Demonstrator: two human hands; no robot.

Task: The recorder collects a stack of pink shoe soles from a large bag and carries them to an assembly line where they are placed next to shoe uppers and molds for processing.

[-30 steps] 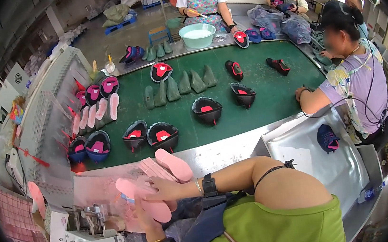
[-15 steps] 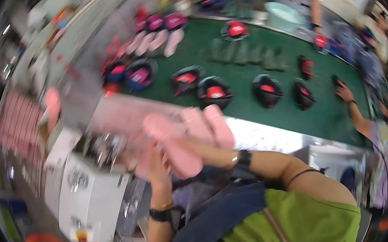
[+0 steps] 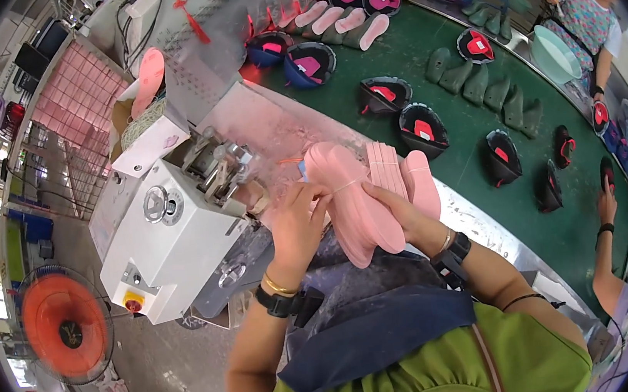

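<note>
A stack of pink insoles stands fanned out in front of me, a thin pale band running across its middle. My left hand is closed in a pinch at the stack's left edge, where the band ends. Round the right edge my right hand grips the stack, its thumb near the band. Just beyond lie more pink insoles in a banded bundle and a further bundle, on a pink-dusted work surface.
A white machine with a metal head stands at left, an orange fan below it. The green conveyor carries shoe uppers and dark green foot-shaped lasts. A co-worker's hand touches a shoe at right; another person stands beyond.
The view has swung and sharpened. My right hand, earlier hidden behind the insoles, now shows at their right edge. My left hand has come to the band at the left edge.
</note>
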